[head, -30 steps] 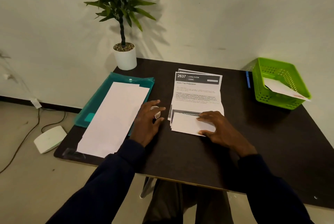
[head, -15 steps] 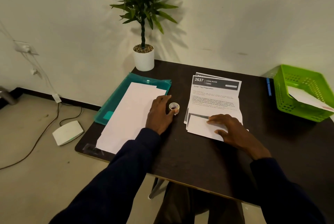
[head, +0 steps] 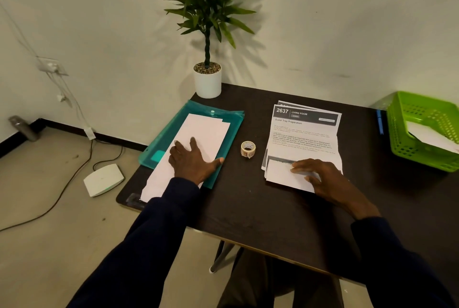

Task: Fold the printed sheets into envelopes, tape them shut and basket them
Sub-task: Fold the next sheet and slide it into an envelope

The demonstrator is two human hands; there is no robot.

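Observation:
A printed sheet (head: 304, 133) headed "2637 Living Room" lies on the dark table (head: 248, 208), its near end folded up into a white flap (head: 280, 174). My right hand (head: 320, 178) presses flat on that flap. A small roll of tape (head: 248, 149) stands alone between the two paper piles. My left hand (head: 192, 161) rests, fingers spread, on a stack of long white envelopes (head: 198, 141) that lies on a teal folder (head: 231, 123). A green basket (head: 422, 131) at the right edge holds a white envelope (head: 432, 136).
A potted plant (head: 207, 81) stands at the table's back left corner. A blue pen (head: 379, 121) lies beside the basket. On the floor at left are a white box (head: 103, 179) and cables. The envelope stack overhangs the table's front left edge.
My left hand let go of the tape roll and moved left onto the envelope stack. The right hand stayed on the folded flap. The view swung left.

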